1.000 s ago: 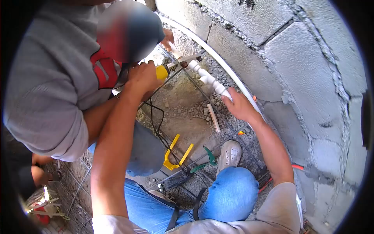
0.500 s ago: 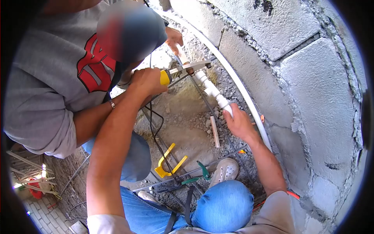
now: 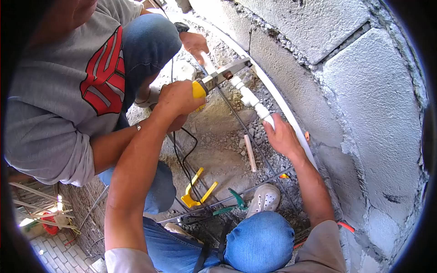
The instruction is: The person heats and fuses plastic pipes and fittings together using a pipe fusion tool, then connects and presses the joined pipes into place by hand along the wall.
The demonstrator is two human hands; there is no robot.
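Note:
My left hand (image 3: 178, 99) is wrapped round the yellow handle (image 3: 199, 92) of a tool whose flat metal plate (image 3: 234, 68) reaches to the right. A brown heating piece sits on that plate. My right hand (image 3: 283, 138) grips the lower end of a white pipe with fittings (image 3: 250, 99); its upper end is at the heating piece. On the opposite side, a co-worker's hand (image 3: 195, 44) holds another white pipe (image 3: 207, 62) against the plate. The co-worker's other hand, partly hidden behind my left hand, is near the handle.
A long white pipe (image 3: 287, 109) curves along the block wall (image 3: 364, 113). Rebar crosses the gravelly ground. A yellow forked piece (image 3: 191, 195), a green piece (image 3: 237, 198), a short pipe piece (image 3: 250, 153) and a black cable (image 3: 182, 159) lie low. The co-worker crouches at left.
The co-worker's head has lifted away, uncovering a knee. My left hand and the tool have shifted slightly right in view, and the plate now overlaps the upper end of the fittings.

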